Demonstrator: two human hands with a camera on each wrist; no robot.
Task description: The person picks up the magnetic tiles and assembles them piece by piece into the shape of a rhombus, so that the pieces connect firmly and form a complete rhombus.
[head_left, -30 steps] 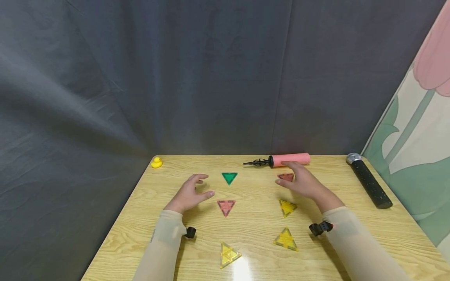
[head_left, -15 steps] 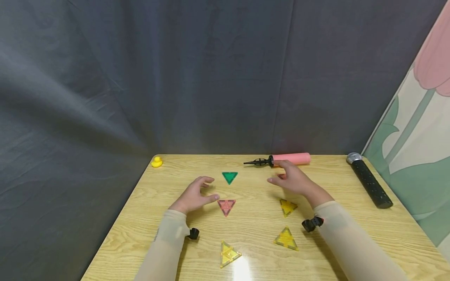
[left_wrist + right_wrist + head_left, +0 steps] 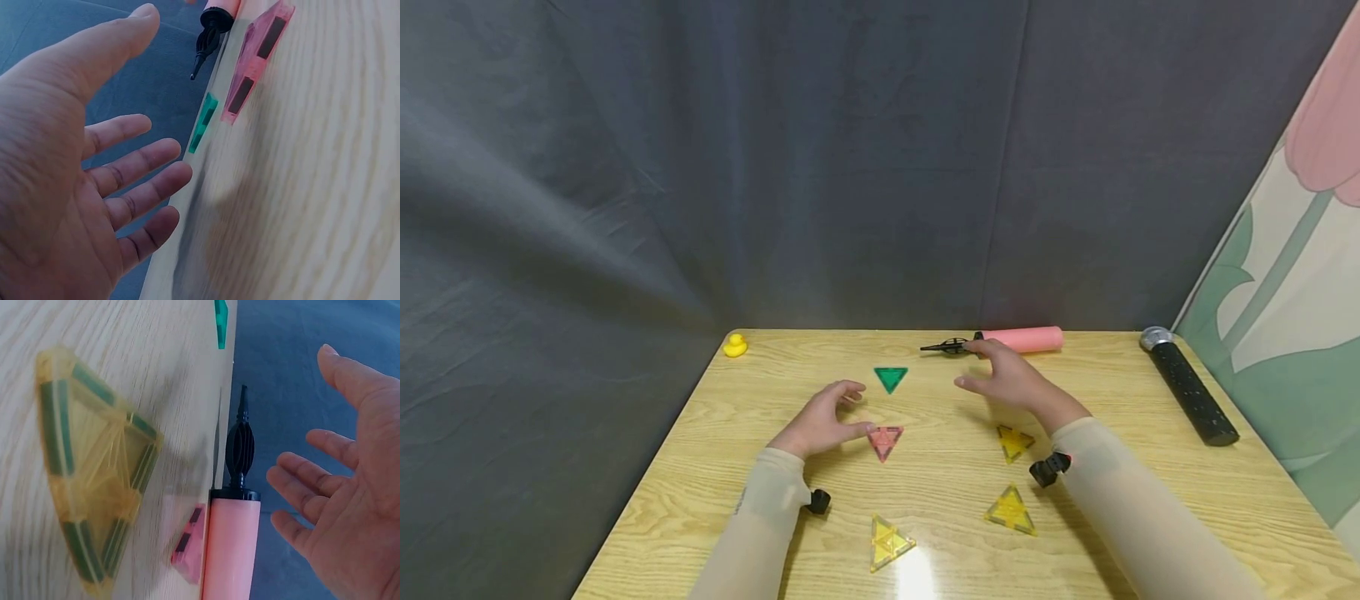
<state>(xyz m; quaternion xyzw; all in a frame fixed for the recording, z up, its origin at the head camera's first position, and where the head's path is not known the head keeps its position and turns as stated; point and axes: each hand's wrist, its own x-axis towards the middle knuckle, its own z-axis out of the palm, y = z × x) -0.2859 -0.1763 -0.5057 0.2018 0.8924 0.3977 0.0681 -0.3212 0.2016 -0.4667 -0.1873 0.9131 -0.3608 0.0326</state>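
Note:
My left hand [image 3: 822, 422] hovers with relaxed, spread fingers and holds nothing. Its thumb tip overlaps a pink triangular magnetic tile [image 3: 887, 443] in the head view. Beyond that lies a green triangular tile [image 3: 891, 378], also seen in the left wrist view. My right hand [image 3: 1013, 382], likewise empty with loosely bent fingers, hangs over the table in front of a pink hand pump [image 3: 1026, 339] with a black nozzle. A second pink tile [image 3: 189, 547] shows in the right wrist view; the right hand hides it in the head view. Close below this hand lies a yellow triangular tile [image 3: 1014, 442].
Two more yellow tiles lie nearer the front, one at the right [image 3: 1011, 512] and another at the left [image 3: 889, 545]. A black microphone [image 3: 1187, 387] rests along the right side. The back left corner has a yellow toy duck [image 3: 735, 346]. A dark curtain [image 3: 865, 167] hangs behind the wooden table.
Both hands have moved inward, toward each other. The right hand has shifted left to the pump's nozzle end and covers the far pink tile; the left has come to the near pink tile.

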